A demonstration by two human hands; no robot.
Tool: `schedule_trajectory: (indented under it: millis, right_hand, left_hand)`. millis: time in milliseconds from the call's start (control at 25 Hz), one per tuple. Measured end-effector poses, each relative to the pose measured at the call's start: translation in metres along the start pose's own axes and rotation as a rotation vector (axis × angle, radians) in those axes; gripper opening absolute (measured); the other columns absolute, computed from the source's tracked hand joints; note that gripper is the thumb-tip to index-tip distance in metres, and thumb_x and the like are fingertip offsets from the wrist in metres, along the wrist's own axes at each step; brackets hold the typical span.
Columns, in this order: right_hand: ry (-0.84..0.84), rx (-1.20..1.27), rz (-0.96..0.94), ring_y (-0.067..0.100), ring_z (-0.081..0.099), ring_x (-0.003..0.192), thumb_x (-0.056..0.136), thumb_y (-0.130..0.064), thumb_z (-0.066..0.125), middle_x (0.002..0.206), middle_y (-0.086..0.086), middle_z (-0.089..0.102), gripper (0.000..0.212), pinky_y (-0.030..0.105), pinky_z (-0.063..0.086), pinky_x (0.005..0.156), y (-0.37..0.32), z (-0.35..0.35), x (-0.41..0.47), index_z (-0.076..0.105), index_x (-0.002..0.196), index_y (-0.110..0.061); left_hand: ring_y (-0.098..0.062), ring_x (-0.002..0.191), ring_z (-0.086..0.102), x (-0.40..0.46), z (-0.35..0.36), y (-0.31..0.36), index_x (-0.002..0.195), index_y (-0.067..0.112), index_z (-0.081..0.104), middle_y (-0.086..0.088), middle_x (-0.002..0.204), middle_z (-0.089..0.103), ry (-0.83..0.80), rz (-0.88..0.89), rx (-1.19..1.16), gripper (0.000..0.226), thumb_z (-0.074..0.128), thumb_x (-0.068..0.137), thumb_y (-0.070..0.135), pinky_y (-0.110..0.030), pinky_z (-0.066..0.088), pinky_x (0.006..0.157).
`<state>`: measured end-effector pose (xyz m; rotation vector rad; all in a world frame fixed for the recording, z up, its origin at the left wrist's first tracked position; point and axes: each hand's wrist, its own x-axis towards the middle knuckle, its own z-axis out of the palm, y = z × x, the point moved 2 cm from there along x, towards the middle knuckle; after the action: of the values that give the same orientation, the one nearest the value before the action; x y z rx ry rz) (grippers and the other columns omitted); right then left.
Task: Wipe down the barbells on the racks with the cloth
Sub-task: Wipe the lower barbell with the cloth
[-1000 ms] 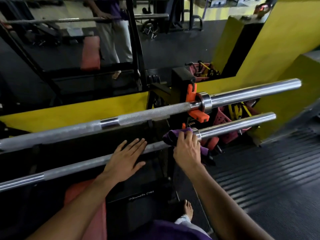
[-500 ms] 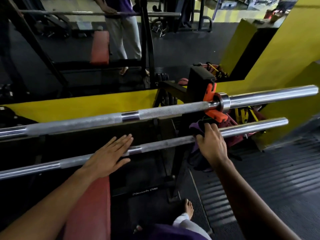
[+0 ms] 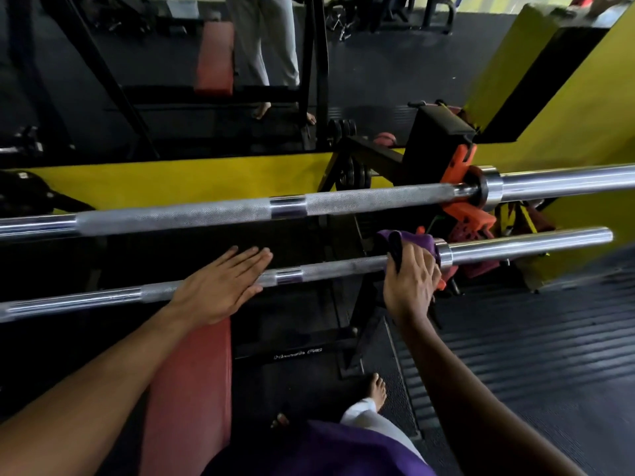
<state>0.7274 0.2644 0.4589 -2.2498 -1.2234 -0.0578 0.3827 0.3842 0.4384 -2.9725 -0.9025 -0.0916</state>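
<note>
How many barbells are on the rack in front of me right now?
2. The upper barbell sits on the orange hooks; the lower barbell lies nearer, under both hands. Their left ends run out of frame.

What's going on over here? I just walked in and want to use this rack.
A person is wiping down the barbells. Their right hand grips a purple cloth wrapped over the lower barbell, right beside its collar. Their left hand rests flat and open on the same bar, further left. The upper barbell sits untouched on its orange hooks.
</note>
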Motion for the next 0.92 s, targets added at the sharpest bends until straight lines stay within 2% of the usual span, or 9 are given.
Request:
schedule_trajectory:
  millis: [160, 280, 360, 440, 560, 680, 760, 840, 920]
  right_hand:
    - [-0.094, 0.052, -0.270, 0.033, 0.056, 0.096, 0.088, -0.033, 0.049, 0.099, 0.008, 0.064, 0.032, 0.045, 0.040, 0.090, -0.072, 0.027, -0.025, 0.063, 0.110, -0.015]
    - [-0.218, 0.093, -0.445, 0.027, 0.056, 0.109, 0.086, -0.034, 0.047, 0.112, 0.003, 0.064, 0.038, 0.048, 0.040, 0.103, -0.126, 0.043, -0.061, 0.061, 0.116, -0.016]
    - [-0.242, 0.053, -0.497, 0.024, 0.052, 0.119, 0.086, -0.031, 0.049, 0.123, 0.001, 0.060, 0.042, 0.049, 0.033, 0.113, -0.125, 0.048, -0.063, 0.057, 0.125, -0.017]
    - [-0.228, 0.021, -0.501, 0.025, 0.051, 0.122, 0.083, -0.024, 0.060, 0.124, 0.002, 0.058, 0.046, 0.050, 0.028, 0.118, -0.103, 0.047, -0.055, 0.054, 0.128, -0.017]
    - [-0.142, -0.013, -0.446, 0.028, 0.052, 0.118, 0.078, -0.020, 0.073, 0.117, 0.005, 0.058, 0.051, 0.053, 0.028, 0.118, -0.060, 0.034, -0.038, 0.053, 0.125, -0.013]
    - [-0.062, -0.054, -0.318, 0.035, 0.054, 0.112, 0.081, -0.026, 0.064, 0.111, 0.012, 0.059, 0.045, 0.055, 0.034, 0.113, -0.008, 0.011, -0.007, 0.056, 0.121, -0.007]
    - [-0.053, -0.082, -0.254, 0.037, 0.054, 0.113, 0.084, -0.027, 0.060, 0.115, 0.015, 0.060, 0.044, 0.056, 0.037, 0.110, 0.017, 0.001, 0.005, 0.057, 0.121, -0.005]
    - [-0.037, -0.060, -0.206, 0.039, 0.052, 0.111, 0.085, -0.019, 0.062, 0.116, 0.016, 0.058, 0.038, 0.055, 0.039, 0.106, 0.021, 0.006, 0.004, 0.056, 0.120, -0.004]
    - [-0.020, 0.004, -0.167, 0.038, 0.050, 0.106, 0.080, -0.008, 0.063, 0.108, 0.015, 0.056, 0.032, 0.055, 0.039, 0.103, 0.005, 0.014, 0.000, 0.055, 0.112, -0.006]
  left_hand:
    - [-0.014, 0.152, 0.023, -0.001, 0.002, 0.001, 0.161, 0.013, 0.018, -0.003, 0.166, 0.022, 0.005, -0.007, 0.009, 0.064, 0.017, 0.108, 0.048, -0.038, 0.019, 0.125]
    - [-0.014, 0.153, 0.021, -0.001, 0.004, 0.000, 0.161, 0.011, 0.017, -0.004, 0.167, 0.018, -0.009, -0.001, 0.009, 0.064, 0.022, 0.108, 0.046, -0.039, 0.023, 0.124]
    - [-0.015, 0.153, 0.020, -0.001, 0.003, 0.000, 0.161, 0.010, 0.018, -0.006, 0.168, 0.018, -0.004, -0.005, 0.036, 0.065, 0.025, 0.107, 0.045, -0.038, 0.019, 0.125]
    - [-0.017, 0.153, 0.021, 0.000, 0.001, 0.001, 0.161, 0.008, 0.020, -0.007, 0.168, 0.019, 0.012, 0.005, 0.057, 0.064, 0.025, 0.107, 0.043, -0.036, 0.015, 0.125]
    - [-0.017, 0.154, 0.020, -0.002, 0.003, 0.000, 0.161, 0.010, 0.021, -0.007, 0.168, 0.018, 0.014, 0.042, 0.071, 0.062, 0.025, 0.108, 0.042, -0.036, 0.014, 0.126]
    - [-0.016, 0.154, 0.021, -0.002, 0.002, -0.001, 0.161, 0.010, 0.022, -0.006, 0.168, 0.019, 0.025, 0.047, 0.071, 0.062, 0.025, 0.108, 0.043, -0.037, 0.014, 0.126]
    - [-0.017, 0.153, 0.025, -0.001, 0.001, 0.000, 0.159, 0.009, 0.026, -0.007, 0.166, 0.023, 0.034, 0.043, 0.066, 0.061, 0.026, 0.108, 0.042, -0.037, 0.015, 0.125]
    - [-0.018, 0.152, 0.027, -0.001, 0.001, 0.001, 0.159, 0.009, 0.027, -0.008, 0.166, 0.025, 0.044, 0.042, 0.074, 0.061, 0.025, 0.108, 0.043, -0.036, 0.015, 0.125]
    - [-0.018, 0.152, 0.026, -0.001, 0.001, 0.001, 0.159, 0.009, 0.026, -0.008, 0.166, 0.024, 0.059, 0.034, 0.078, 0.061, 0.025, 0.108, 0.043, -0.037, 0.015, 0.125]
